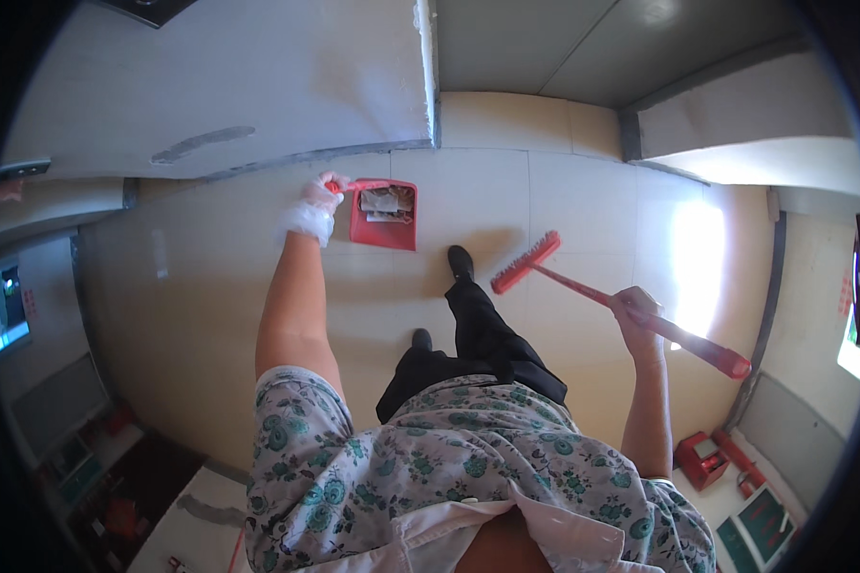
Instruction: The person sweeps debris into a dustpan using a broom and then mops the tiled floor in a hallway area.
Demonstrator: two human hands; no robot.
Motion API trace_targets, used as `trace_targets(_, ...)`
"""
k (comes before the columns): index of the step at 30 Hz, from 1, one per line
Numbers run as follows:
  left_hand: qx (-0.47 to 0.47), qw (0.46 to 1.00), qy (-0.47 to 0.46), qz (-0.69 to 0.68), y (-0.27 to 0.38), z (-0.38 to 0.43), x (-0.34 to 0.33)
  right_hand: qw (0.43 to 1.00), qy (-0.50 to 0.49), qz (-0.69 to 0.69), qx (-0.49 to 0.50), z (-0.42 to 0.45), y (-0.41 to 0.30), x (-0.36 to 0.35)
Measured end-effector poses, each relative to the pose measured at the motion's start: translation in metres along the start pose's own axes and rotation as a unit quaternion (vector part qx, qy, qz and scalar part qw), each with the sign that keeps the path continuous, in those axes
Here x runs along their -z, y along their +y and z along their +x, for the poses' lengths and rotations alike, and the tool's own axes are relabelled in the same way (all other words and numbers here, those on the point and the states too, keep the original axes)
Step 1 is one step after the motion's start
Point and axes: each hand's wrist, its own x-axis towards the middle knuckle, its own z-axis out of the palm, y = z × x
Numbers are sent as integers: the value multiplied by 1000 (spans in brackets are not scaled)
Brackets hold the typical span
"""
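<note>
My left hand [324, 195], in a thin clear plastic glove, grips the handle of a red plastic dustpan [383, 235]. Crumpled scraps of paper or wrapping [387, 202] lie in the pan's upper part. On the other side, my right hand [638, 308] is closed around the red handle of a broom [527, 263]. The broom's head, with bristles along one side, is to the right of my shoes and apart from the dustpan. Whether the broom head touches the floor, I cannot tell.
Pale floor tiles [473, 193] lie around my black shoes [461, 263]. A white wall [294, 79] with a chipped corner juts in ahead on the left, beside grey panels [516, 43]. Bright light reflects at right. A red box [701, 462] is at lower right.
</note>
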Motion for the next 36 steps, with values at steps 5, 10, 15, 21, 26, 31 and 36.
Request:
trace_targets(5,-31,997,-22,63,5,12,25,999,13,29,5,4,-29,-9)
trace_targets(10,-29,997,-2,75,10,17,32,998,17,52,20,8,-41,-17)
trace_targets(15,-27,998,25,54,-1,16,60,996,-20,79,28,14,-62,-36)
trace_targets(21,91,965,87,229,-5,-8,27,997,-19,77,25,-17,-65,-52)
trace_targets(26,72,982,172,-24,-36,-2,-39,989,-60,82,105,11,29,-79)
trace_targets(31,66,982,175,-28,-25,-1,-23,987,-70,108,102,14,-10,-79)
trace_targets(36,1,966,198,166,-43,2,37,986,-63,88,125,0,-54,-113)
